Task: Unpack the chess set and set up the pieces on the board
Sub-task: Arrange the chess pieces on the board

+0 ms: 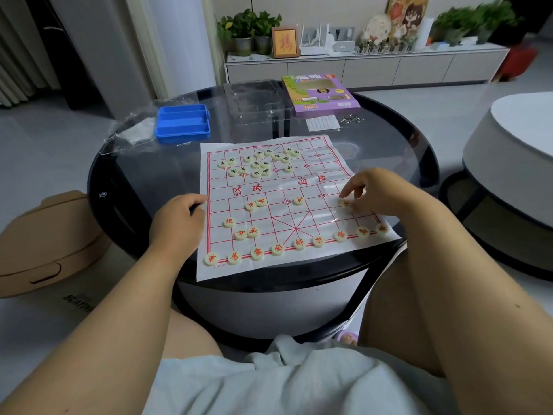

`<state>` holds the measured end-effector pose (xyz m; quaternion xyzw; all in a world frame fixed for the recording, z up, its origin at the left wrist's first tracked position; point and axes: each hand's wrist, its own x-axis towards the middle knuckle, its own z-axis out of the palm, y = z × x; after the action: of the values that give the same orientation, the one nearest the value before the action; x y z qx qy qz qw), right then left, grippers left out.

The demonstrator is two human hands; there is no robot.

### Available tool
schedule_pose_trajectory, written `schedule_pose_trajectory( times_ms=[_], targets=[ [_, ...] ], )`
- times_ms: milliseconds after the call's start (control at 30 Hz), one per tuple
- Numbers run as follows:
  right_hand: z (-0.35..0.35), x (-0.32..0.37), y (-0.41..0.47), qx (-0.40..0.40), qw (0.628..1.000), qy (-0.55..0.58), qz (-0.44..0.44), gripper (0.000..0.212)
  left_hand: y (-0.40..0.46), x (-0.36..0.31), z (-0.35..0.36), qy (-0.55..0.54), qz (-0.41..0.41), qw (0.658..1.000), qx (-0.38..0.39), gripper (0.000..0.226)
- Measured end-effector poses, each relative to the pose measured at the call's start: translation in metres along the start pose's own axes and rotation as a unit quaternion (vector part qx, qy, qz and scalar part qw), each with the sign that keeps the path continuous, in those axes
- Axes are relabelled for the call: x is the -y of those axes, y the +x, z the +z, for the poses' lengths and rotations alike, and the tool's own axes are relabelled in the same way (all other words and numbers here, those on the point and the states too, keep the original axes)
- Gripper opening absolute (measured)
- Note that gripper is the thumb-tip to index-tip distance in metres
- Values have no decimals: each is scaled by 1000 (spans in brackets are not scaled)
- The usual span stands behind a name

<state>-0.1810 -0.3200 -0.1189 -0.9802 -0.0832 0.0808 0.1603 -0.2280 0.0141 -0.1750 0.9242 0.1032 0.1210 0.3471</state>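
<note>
A white paper xiangqi board [317, 187] with red lines lies on the round dark glass table [143, 175]. Red-lettered round pieces [278, 249] stand in a row along its near edge, and a few more [241, 234] lie loose above that row. Several green-lettered pieces [259, 163] sit clustered on the far half. My right hand [374, 190] pinches a red piece [344, 203] at the board's right side. My left hand [176, 223] rests with curled fingers on the board's left edge; whether it holds anything is unclear.
A blue plastic tray [182, 123], a clear plastic insert [254, 97], crumpled clear wrap [131, 130], the purple game box [321, 92], a paper slip [322, 122] and metal rings [352, 118] lie on the table's far side. A tan stool [45, 244] stands left, a white round table [514, 151] right.
</note>
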Motion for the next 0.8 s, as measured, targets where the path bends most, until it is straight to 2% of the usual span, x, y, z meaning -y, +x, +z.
schedule_pose_trajectory(
  times_ms=[267, 467, 633, 800],
  targets=[
    [7, 37, 6, -65, 995, 50, -52, 26, 1, 0, 0, 6, -4, 1000, -7, 25],
    [27, 65, 19, -42, 997, -27, -58, 26, -1, 0, -1, -5, -3, 1000, 0, 24],
    [31, 77, 24, -33, 997, -30, -59, 21, -1, -2, -1, -8, -8, 1000, -2, 25],
    [35, 88, 30, -29, 996, -45, -70, 25, -2, -3, -2, -12, -13, 1000, 2, 24]
  ],
)
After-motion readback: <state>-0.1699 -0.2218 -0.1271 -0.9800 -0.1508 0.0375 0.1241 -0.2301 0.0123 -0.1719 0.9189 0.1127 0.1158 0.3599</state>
